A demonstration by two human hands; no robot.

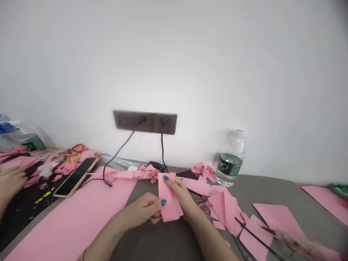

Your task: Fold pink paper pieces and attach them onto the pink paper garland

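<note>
A folded strip of pink paper (169, 203) is held upright between my two hands above the grey table. My left hand (148, 208) pinches its lower left edge, the blue-nailed thumb in front and the fingers curled behind. On the right side, my right hand (182, 194) grips the same paper, its thumb pressed on the upper front face and the other fingers hidden behind. Just behind the paper lie small folded pink pieces (149, 173). Pink scraps and folded pieces (224, 208) spread to the right of my right hand.
A large pink sheet (81, 217) and a phone (76, 177) lie at left, near scissors (74, 156). Another person's hand (11, 183) is at far left. A water bottle (230, 159) stands back right. Black cables (119, 150) run from wall sockets (145, 121).
</note>
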